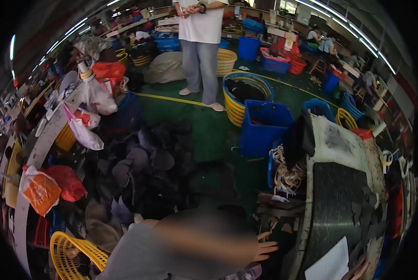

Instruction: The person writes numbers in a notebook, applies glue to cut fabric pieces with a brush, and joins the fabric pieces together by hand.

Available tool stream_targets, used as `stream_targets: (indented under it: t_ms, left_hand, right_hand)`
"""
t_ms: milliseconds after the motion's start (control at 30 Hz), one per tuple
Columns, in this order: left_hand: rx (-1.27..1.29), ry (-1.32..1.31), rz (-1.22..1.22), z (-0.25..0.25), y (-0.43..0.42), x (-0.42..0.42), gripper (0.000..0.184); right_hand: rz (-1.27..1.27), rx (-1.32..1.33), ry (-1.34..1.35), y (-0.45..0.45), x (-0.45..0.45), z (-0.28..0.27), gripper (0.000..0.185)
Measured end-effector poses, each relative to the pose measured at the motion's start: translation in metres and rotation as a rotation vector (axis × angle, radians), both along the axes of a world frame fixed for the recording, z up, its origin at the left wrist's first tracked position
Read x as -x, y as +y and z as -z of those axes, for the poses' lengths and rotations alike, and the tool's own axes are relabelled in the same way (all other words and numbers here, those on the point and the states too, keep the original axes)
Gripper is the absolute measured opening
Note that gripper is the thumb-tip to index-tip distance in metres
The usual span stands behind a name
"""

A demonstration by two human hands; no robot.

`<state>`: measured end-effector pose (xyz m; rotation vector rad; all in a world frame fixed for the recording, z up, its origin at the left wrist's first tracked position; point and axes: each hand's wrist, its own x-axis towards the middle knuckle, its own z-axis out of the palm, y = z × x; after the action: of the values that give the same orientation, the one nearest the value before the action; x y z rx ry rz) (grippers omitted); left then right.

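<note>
Shows the white sheet (328,262) across the near end of the black mat (335,205), slanting from lower left to upper right, bottom edge cut off by the frame. Has the right hand (359,269) nearer, at the sheet's right side, just below the mat; dim and only partly in view, so cannot tell whether pinching or merely touching. Has the left hand (265,248) left of the mat, clear of the sheet, fingers spread, with nothing showing between them.

1 head-worn view, forward and downward
</note>
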<state>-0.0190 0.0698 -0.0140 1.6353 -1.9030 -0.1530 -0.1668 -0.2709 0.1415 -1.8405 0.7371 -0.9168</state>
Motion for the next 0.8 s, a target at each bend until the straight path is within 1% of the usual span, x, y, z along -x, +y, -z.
stream_targets:
  t_ms: [33, 133, 167, 200, 233, 267, 300, 333, 367, 400, 433, 467, 500, 533, 567, 600, 667, 700, 767, 800]
  left_hand:
    - [-0.160, -0.013, -0.010, 0.012, 0.038, 0.000, 0.042]
    - [-0.485, 0.006, -0.248, 0.037, 0.135, 0.016, 0.045]
    - [-0.569, 0.021, -0.331, 0.040, 0.161, 0.019, 0.044]
    - [-0.572, 0.020, -0.343, 0.047, 0.185, 0.020, 0.044]
    - [-0.567, -0.002, -0.463, 0.057, 0.205, 0.019, 0.044]
    - [-0.561, -0.022, -0.571, 0.061, 0.215, 0.017, 0.043]
    - [-0.563, -0.017, -0.551, 0.058, 0.219, 0.010, 0.043]
    - [-0.531, 0.007, -0.605, 0.051, 0.223, -0.003, 0.043]
    - [-0.492, 0.036, -0.653, 0.048, 0.222, -0.017, 0.042]
    - [-0.482, 0.054, -0.620, 0.047, 0.216, -0.026, 0.042]
    - [-0.467, 0.038, -0.619, 0.047, 0.207, -0.036, 0.041]
    - [-0.457, 0.025, -0.622, 0.047, 0.199, -0.044, 0.039]
    - [-0.450, 0.049, -0.604, 0.047, 0.192, -0.052, 0.039]
    - [-0.385, 0.111, -0.585, 0.047, 0.183, -0.057, 0.038]
    - [-0.325, 0.179, -0.569, 0.048, 0.173, -0.061, 0.037]
    - [-0.332, 0.218, -0.566, 0.052, 0.163, -0.066, 0.037]
    - [-0.312, 0.356, -0.556, 0.064, 0.145, -0.078, 0.037]
    - [-0.347, 0.396, -0.553, 0.074, 0.134, -0.086, 0.037]
    - [-0.339, 0.519, -0.552, 0.088, 0.112, -0.104, 0.037]
    - [-0.378, 0.541, -0.534, 0.094, 0.102, -0.116, 0.037]
  right_hand:
    - [-0.121, 0.012, -0.019, 0.013, -0.012, -0.003, 0.032]
    - [-0.464, 0.040, -0.079, 0.047, -0.048, -0.004, 0.034]
    - [-0.326, 0.325, 0.035, 0.061, -0.084, 0.010, 0.035]
    - [-0.375, 0.148, 0.136, 0.048, -0.112, 0.028, 0.025]
    - [-0.407, -0.028, 0.245, 0.033, -0.131, 0.041, 0.018]
    - [-0.493, 0.084, 0.280, 0.054, -0.148, 0.044, 0.019]
    - [-0.575, 0.193, 0.319, 0.087, -0.164, 0.036, 0.021]
    - [-0.689, 0.492, 0.347, 0.118, -0.170, 0.021, 0.026]
    - [-0.739, 0.696, 0.350, 0.128, -0.172, 0.023, 0.028]
    - [-0.797, 0.903, 0.363, 0.132, -0.175, 0.028, 0.031]
    - [-0.834, 0.979, 0.394, 0.134, -0.171, 0.032, 0.035]
    - [-0.831, 0.978, 0.429, 0.139, -0.169, 0.030, 0.035]
    - [-0.883, 0.994, 0.452, 0.142, -0.170, 0.028, 0.034]
    - [-0.945, 1.007, 0.477, 0.143, -0.173, 0.027, 0.033]
    - [-0.946, 1.003, 0.513, 0.139, -0.179, 0.030, 0.032]
    - [-0.970, 0.991, 0.545, 0.133, -0.191, 0.033, 0.032]
    - [-0.993, 1.019, 0.515, 0.118, -0.222, 0.048, 0.030]
    - [-1.023, 0.978, 0.542, 0.112, -0.236, 0.058, 0.030]
    - [-0.884, 0.619, 0.704, 0.102, -0.255, 0.075, 0.027]
    - [-0.901, 0.467, 0.699, 0.093, -0.253, 0.085, 0.026]
